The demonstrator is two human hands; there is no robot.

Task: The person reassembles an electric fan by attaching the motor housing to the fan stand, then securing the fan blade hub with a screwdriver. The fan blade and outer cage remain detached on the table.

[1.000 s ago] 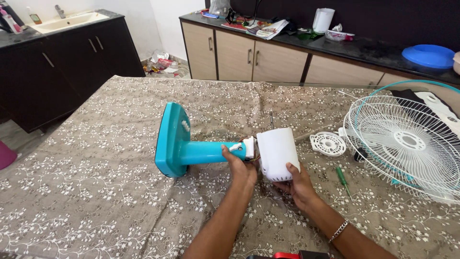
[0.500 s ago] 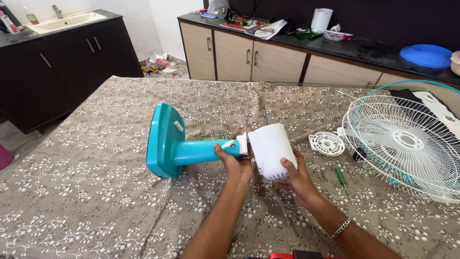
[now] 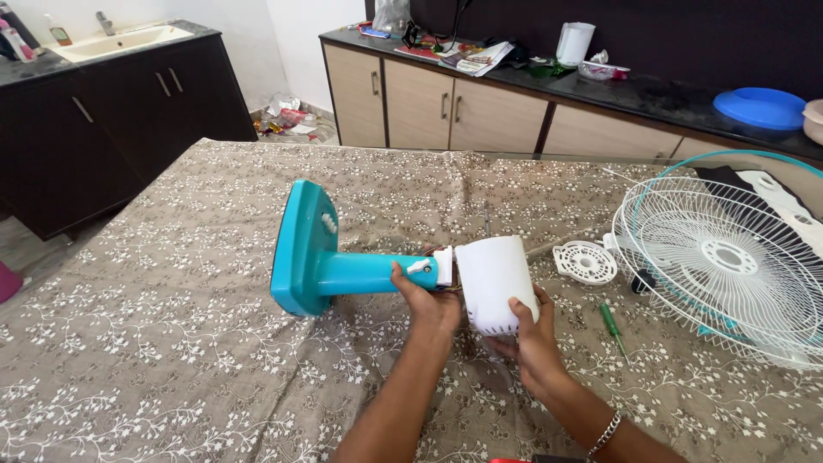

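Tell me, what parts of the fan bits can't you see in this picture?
- Inside of the white motor cover: head view, hidden by its own shell.
- Wires at the joint with the teal stand: mostly covered by the left hand.
- Right hand fingers: tucked under the cover.
- Wire fan guard: cut off by the right edge.
- Green screwdriver tip: too small to tell.

white wall [image 3: 296,39] | beige cabinets [image 3: 446,107] | dark sink unit [image 3: 103,111] | floral-clothed table [image 3: 171,343] | daylight

Glossy teal plastic fan stand [image 3: 343,266], smooth white plastic motor cover [image 3: 493,276], patterned cloth tablecloth [image 3: 171,343]
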